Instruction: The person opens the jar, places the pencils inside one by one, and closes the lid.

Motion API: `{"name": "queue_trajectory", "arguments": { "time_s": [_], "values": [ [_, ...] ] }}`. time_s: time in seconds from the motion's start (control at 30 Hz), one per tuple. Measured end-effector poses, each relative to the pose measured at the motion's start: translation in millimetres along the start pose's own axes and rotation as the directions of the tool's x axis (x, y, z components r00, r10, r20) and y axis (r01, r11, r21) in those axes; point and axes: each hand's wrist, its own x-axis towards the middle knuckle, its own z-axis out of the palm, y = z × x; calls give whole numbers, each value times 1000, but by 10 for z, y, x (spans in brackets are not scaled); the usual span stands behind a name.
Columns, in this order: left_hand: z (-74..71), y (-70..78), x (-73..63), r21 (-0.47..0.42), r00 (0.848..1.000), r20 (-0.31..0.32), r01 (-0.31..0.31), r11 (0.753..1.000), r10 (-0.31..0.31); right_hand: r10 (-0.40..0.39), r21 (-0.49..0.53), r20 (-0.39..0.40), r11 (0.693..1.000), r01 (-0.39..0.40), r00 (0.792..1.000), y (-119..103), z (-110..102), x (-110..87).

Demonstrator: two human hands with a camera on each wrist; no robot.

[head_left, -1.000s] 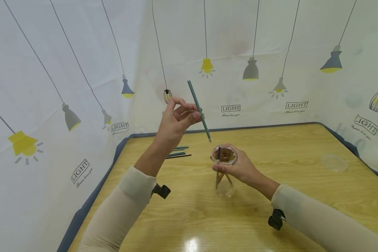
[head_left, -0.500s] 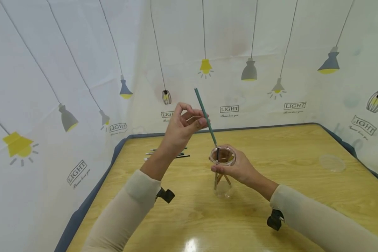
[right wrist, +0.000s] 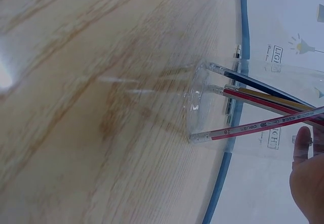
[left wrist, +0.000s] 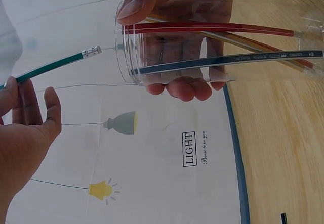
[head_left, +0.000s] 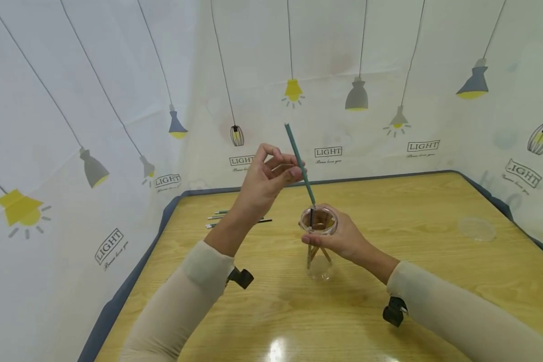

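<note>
In the head view my left hand (head_left: 262, 186) pinches a green pencil (head_left: 293, 142) between thumb and fingers. The pencil tilts with its eraser end down, just above the mouth of a clear jar (head_left: 320, 272). The left wrist view shows a small gap between the eraser and the rim. My right hand (head_left: 344, 236) grips the jar round its upper part. Several pencils lean inside it, among them a dark blue pencil (left wrist: 212, 62) and a red pencil (left wrist: 212, 28). Their eraser ends rest at the jar's bottom in the right wrist view.
Several pencils (head_left: 214, 217) lie on the wooden table (head_left: 389, 201) beyond my left forearm, partly hidden by it. A clear round disc, like a lid (head_left: 477, 229), lies far right. A printed cloth backdrop (head_left: 253, 60) surrounds the table's back and sides.
My left hand has carried the green pencil right and lower, from left of the jar to just over its mouth. My right hand keeps its grip on the jar.
</note>
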Motion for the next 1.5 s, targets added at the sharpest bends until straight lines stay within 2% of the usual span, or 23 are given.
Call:
{"name": "queue_trajectory", "arguments": {
  "time_s": [0.37,0.9,1.0,1.13,1.23,1.37,1.5],
  "values": [
    [53,-35,10,38,1000,2,-5,999,5,4,19,-5,1000,-3,1000,-19,1,-3],
    [70,-129,-5,25,1000,14,21,999,-21,10,-3,2,1000,-10,1000,-29,5,-17],
    [71,-134,-2,45,999,18,33,998,-34,10,-8,1,1000,-10,1000,-32,-1,-17],
    [41,-136,0,121,999,24,25,992,-28,3,-25,-4,1000,-3,1000,-25,-1,-7],
    [5,-129,13,170,1000,18,-11,985,8,-5,-32,-8,999,5,1000,-20,1,-1],
    [-45,-112,26,168,1000,5,-29,985,28,-15,-30,-9,999,15,1000,-15,0,-3],
    [-84,-113,11,160,1000,-8,-6,987,8,-14,-28,-8,1000,14,1000,-27,7,-11]
  ]
}}
